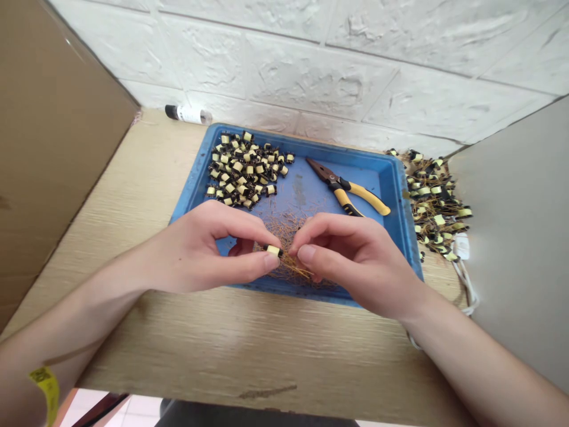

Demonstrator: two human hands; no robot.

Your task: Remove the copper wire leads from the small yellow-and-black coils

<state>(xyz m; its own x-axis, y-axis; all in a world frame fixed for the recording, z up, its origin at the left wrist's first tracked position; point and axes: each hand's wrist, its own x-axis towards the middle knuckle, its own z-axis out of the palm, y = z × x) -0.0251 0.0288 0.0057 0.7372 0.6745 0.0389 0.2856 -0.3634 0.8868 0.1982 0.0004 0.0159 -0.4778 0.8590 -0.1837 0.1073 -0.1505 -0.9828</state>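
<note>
One little coil pinched in the left hand, over the near side of the tray, long axis roughly toward the right hand, bunched up just beside it, can't tell holding what.

Pale wood-grain tabletop, marked by a dark scuff near its front edge, meets a white embossed brick-pattern wall at the back, flanked by a brown cardboard panel left and a plain grey panel right, pale floor visible below, lighting soft.
</note>
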